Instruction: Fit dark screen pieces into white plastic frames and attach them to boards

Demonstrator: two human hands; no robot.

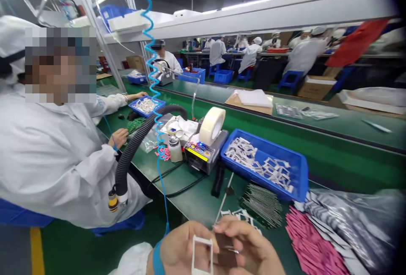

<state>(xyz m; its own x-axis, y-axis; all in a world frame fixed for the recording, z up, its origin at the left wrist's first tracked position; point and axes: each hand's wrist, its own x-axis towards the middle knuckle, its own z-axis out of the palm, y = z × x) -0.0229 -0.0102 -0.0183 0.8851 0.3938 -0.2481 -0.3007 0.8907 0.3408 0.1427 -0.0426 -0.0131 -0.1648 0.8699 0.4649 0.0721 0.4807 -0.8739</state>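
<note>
White frame [203, 239] sitting in the left hand [177, 245], fingers curled around it.
Looks light and stiffish, probably snappable, so grab the side rails, gently. The right hand [256, 243] has bent fingers by a dark flat piece [226, 259]; can't tell if they're pinching it.

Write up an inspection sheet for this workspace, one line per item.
Surface: green bench, bare in patches.
Job's things: white frame in the left hand; dark piece between the hands; more frames heaped in a blue tray.
Clutter: pink strips piled beside a clear plastic bag; tape dispenser left of the tray.
Hands: left holds the frame, blue band at its wrist; right has curled fingers, grip unclear.
Cables: coiled blue line hangs over the bench; black corrugated hose arches beside it.
Surroundings: co-worker seated at left; others work behind.
</note>
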